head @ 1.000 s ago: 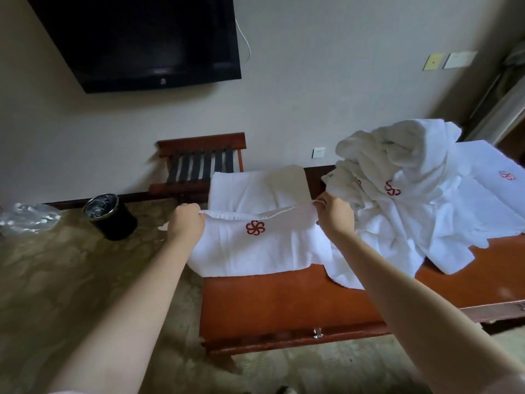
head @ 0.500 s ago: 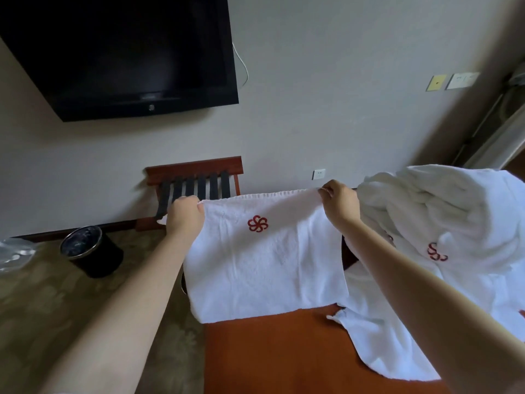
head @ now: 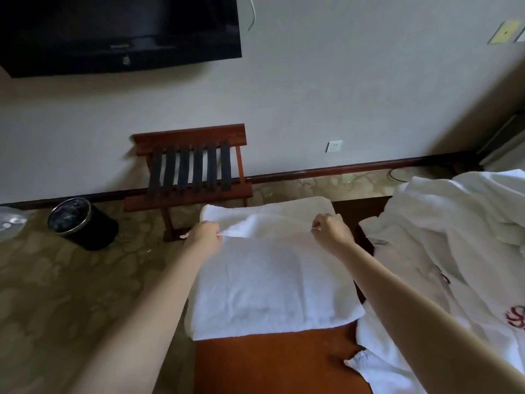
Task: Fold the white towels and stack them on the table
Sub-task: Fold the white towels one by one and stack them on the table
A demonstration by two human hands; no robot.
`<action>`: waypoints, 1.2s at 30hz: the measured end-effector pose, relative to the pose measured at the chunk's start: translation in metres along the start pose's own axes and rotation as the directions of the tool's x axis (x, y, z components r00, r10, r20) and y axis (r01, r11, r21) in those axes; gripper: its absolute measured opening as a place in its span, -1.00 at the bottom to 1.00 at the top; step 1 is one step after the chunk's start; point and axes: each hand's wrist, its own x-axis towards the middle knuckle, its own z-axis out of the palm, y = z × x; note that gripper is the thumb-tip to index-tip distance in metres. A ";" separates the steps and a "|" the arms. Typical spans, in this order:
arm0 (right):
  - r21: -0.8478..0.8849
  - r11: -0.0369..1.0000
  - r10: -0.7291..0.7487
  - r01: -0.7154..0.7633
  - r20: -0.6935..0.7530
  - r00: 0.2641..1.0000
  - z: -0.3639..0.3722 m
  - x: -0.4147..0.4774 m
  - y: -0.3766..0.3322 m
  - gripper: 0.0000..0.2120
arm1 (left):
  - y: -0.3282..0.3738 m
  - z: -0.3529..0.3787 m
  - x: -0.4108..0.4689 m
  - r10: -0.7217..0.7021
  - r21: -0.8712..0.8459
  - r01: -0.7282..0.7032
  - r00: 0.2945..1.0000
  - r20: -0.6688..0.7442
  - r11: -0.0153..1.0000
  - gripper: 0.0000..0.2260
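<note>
White terry cloth, one rectangular towel, lies spread on the left end of the single reddish-brown wooden table; the left hand and the right hand each pinch a corner of a lifted edge across its far part, fingers curled round the cloth. The step in hand looks like this towel's lengthwise fold, so the next move calls for carrying both corners level onto the matching edge and smoothing flat. Counted: one towel under fold, two hands, one loose heap of white towels just right of it, their number impossible to tell, and no finished stack in view.
</note>
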 end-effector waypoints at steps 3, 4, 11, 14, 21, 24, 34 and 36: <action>-0.070 0.997 -0.028 0.041 0.179 0.983 0.029 0.009 0.009 -0.73 | 0.005 0.027 0.011 0.099 0.056 -0.109 0.983 0.155 0.992 -0.84; -0.090 0.993 -0.046 0.069 0.239 0.970 0.037 0.010 0.012 -0.59 | 0.005 0.036 0.013 0.136 0.079 -0.152 0.974 0.181 0.985 -0.87; -0.233 0.963 -0.047 0.136 0.350 0.935 0.059 0.007 0.026 -0.48 | 0.014 0.056 0.004 0.195 0.252 -0.237 0.964 0.181 0.938 -0.75; -0.198 0.972 -0.046 0.127 0.368 0.929 0.058 -0.008 0.033 -0.49 | 0.020 0.060 -0.014 0.139 0.211 -0.177 0.973 0.183 0.961 -0.82; -0.290 0.938 -0.075 0.190 0.366 0.928 0.052 -0.051 0.054 -0.58 | 0.020 0.073 -0.056 0.123 0.094 -0.152 0.958 0.261 0.984 -0.89; -0.200 0.970 -0.091 0.136 0.219 0.971 0.038 -0.052 0.054 -0.86 | 0.013 0.069 -0.060 0.065 0.033 -0.068 0.995 0.077 0.997 -0.86; -0.304 0.951 -0.121 0.057 -0.194 0.974 0.007 0.010 0.029 -0.66 | 0.002 0.023 0.001 -0.089 0.095 0.114 0.967 -0.237 0.989 -0.85; -0.419 0.907 -0.105 0.030 -0.157 0.982 0.018 0.024 0.031 -0.67 | 0.004 0.029 0.013 -0.128 0.169 0.158 0.976 -0.177 0.973 -0.88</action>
